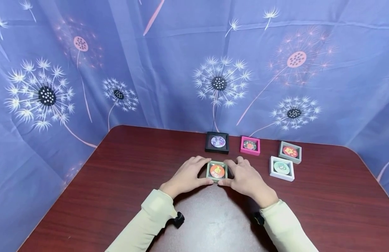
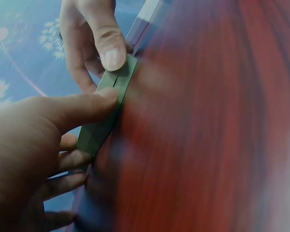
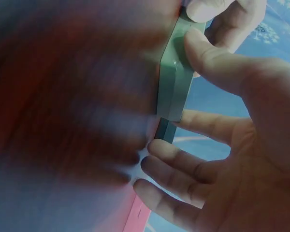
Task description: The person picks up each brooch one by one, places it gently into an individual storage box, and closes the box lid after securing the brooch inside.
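A small green square display frame with an orange round badge inside sits near the middle of the table, between both hands. My left hand pinches its left side, the thumb at the near edge and the fingers toward the far corner. On its right side my right hand grips it the same way. The left wrist view shows both thumbs pressing the near side of the green frame. In the right wrist view the thumb and index finger span the frame, while the other fingers spread beside it.
Behind the hands stand a black frame with a purple badge and a pink frame. Farther right, a grey frame is close behind a white frame. A blue dandelion-print curtain hangs behind the dark red table.
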`<state>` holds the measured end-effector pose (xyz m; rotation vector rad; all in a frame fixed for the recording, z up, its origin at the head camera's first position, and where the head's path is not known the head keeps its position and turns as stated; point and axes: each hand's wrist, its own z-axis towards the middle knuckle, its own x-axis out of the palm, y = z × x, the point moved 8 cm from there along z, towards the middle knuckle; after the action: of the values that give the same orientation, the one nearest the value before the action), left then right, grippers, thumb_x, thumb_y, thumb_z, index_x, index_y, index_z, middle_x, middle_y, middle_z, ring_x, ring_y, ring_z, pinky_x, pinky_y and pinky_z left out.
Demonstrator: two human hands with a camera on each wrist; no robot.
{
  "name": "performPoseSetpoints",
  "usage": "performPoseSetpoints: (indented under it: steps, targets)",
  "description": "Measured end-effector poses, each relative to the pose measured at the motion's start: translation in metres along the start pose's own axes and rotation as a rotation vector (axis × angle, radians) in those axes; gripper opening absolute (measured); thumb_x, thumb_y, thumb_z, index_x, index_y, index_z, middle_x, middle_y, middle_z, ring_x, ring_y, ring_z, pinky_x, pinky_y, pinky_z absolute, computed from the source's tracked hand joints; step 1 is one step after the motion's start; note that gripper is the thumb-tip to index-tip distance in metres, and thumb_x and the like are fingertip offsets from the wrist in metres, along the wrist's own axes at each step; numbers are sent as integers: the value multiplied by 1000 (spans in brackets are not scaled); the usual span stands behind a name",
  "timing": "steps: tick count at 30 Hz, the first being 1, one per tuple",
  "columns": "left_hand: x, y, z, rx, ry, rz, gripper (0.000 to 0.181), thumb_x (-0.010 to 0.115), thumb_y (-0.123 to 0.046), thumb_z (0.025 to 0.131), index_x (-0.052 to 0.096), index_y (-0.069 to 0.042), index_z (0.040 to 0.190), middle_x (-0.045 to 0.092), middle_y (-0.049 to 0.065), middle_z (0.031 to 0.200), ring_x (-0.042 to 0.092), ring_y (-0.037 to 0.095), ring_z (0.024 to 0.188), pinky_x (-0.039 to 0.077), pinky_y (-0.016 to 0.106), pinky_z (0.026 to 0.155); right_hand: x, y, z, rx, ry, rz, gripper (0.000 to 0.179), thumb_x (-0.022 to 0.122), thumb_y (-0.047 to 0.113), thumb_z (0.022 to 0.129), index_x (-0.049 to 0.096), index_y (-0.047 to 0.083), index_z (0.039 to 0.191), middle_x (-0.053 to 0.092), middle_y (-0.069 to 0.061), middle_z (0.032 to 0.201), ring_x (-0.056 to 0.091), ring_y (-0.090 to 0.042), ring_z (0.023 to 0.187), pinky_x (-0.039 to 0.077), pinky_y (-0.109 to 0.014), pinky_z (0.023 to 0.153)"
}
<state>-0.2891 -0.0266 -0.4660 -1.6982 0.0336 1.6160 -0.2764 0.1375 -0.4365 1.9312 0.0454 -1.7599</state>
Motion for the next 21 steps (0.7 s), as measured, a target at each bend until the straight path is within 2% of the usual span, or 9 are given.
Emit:
performPoseSetpoints:
  steps: [6,16,21]
  targets:
    - [14,-15,14,-31,8,26,78,76,-46,99,46,-10,161,55,7,150,45,30,145,20,62,126,-7,-18,-9,26,-25,-10,71,84,45,91,60,5,145,55,-31,127,56,-47,111,57,-63,82]
    - [33,-35,39,-55,-7,62,78,70,-44,103,38,-10,165,50,7,153,43,28,144,13,68,125,-16,-47,-16,55,-52,16,71,82,41,93,58,2,147,54,-34,125,54,-50,111,52,-67,91]
    - [37,-39,46,-54,-18,47,76,69,-44,104,38,-11,165,48,6,155,39,28,147,10,71,124,-18,-57,-16,73,-46,24,72,82,40,94,56,1,149,54,-34,123,55,-49,110,52,-66,92]
